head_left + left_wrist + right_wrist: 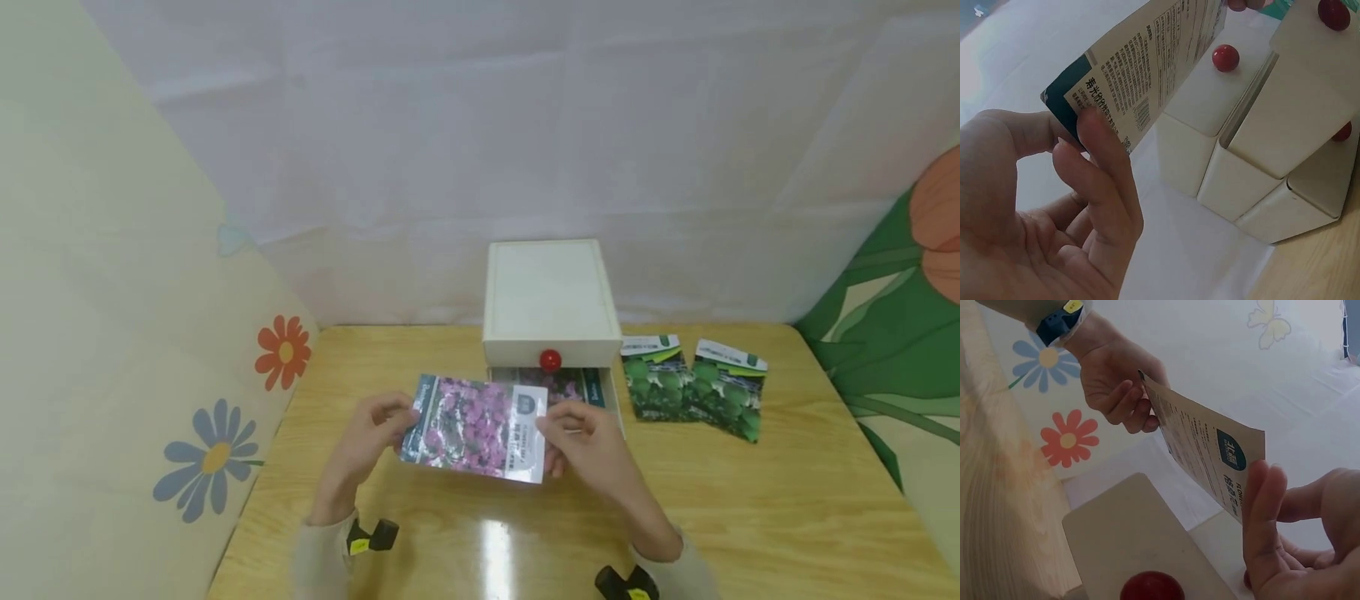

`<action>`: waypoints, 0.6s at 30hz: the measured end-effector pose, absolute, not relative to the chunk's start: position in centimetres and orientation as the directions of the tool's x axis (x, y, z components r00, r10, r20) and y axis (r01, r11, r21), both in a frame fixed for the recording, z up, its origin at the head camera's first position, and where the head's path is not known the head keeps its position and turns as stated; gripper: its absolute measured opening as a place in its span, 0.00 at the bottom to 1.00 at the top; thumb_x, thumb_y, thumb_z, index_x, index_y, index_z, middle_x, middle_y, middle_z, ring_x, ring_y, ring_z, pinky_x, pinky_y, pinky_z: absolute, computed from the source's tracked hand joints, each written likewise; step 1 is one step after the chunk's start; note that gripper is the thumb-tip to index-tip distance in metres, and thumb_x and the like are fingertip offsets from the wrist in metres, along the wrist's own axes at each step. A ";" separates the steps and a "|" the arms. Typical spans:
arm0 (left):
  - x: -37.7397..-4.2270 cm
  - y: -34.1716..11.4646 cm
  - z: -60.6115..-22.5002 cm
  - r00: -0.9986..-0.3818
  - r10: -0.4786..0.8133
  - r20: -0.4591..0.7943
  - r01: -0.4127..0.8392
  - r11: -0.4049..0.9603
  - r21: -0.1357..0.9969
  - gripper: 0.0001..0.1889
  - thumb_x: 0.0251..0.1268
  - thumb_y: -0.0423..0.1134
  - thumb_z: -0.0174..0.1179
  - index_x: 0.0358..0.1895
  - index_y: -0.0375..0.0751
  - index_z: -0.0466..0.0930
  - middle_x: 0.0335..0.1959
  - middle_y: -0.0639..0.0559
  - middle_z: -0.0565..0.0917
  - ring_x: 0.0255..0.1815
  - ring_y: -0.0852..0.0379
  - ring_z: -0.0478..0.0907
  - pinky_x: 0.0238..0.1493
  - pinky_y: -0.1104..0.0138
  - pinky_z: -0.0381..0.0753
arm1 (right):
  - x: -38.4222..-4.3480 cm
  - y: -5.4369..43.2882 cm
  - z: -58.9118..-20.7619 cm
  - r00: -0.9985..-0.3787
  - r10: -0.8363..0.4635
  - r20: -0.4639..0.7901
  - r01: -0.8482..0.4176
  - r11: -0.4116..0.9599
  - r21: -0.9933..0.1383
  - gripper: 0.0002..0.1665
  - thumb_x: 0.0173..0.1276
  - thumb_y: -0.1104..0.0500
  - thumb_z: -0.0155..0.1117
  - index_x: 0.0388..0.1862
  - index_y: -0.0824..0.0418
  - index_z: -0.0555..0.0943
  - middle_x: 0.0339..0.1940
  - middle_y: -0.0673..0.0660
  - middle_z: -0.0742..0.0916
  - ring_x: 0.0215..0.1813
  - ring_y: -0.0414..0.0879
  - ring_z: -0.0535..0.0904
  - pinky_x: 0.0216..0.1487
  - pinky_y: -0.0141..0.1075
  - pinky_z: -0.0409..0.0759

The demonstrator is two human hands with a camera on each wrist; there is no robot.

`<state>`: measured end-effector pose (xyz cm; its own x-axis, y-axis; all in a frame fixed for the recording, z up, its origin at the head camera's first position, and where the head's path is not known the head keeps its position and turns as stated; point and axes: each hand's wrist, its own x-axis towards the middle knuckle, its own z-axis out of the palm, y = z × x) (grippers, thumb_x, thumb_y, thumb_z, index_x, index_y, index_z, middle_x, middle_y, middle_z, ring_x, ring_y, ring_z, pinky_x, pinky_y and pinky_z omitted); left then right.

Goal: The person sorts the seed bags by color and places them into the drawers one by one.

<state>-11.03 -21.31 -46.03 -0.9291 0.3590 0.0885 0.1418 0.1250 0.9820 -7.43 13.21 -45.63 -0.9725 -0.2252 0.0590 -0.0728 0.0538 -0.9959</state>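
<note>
I hold the pink-flower packet [468, 427] up off the table [780, 517] by its two short ends, the fingers of my left hand [365, 442] pinching the dark green end and those of my right hand [591, 446] pinching the white end. The flower side is turned up to me, and the wrist views show the printed back tilted toward the white drawer box [551, 287]. A light, even pinch near each edge seems best: I judge the packet thin enough to crease if I squeeze, and to bow if my hands press together. Its white end sits a little lower than the green, so lifting my right hand slightly would level it. In the head view that end overlaps the pulled-out drawer [614, 406], where another flower packet [572, 386] lies, so I should mind the drawer's rim and the red knob [551, 360] above. The two green-leaf packets [654, 382] [727, 387] lie to the right, overlapping a little, out of my way.
</note>
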 end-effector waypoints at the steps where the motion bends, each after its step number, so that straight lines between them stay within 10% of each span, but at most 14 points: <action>1: -11.0 -21.0 -46.2 -0.928 0.361 0.091 0.142 0.115 0.983 0.08 0.77 0.28 0.56 0.43 0.24 0.81 0.27 0.59 0.86 0.22 0.65 0.77 0.23 0.71 0.81 | -7.5 13.5 -45.7 -0.970 -0.233 0.071 -0.086 0.056 -0.995 0.11 0.78 0.62 0.66 0.47 0.73 0.82 0.28 0.62 0.89 0.21 0.45 0.84 0.23 0.41 0.89; 18: -10.9 -16.7 -46.6 -0.920 0.380 0.101 0.141 0.078 0.987 0.07 0.76 0.29 0.59 0.42 0.25 0.82 0.24 0.59 0.81 0.21 0.65 0.73 0.25 0.74 0.78 | -7.8 18.1 -45.3 -0.976 -0.189 0.110 -0.136 0.130 -0.982 0.12 0.82 0.62 0.62 0.51 0.73 0.83 0.26 0.50 0.88 0.20 0.43 0.81 0.21 0.38 0.87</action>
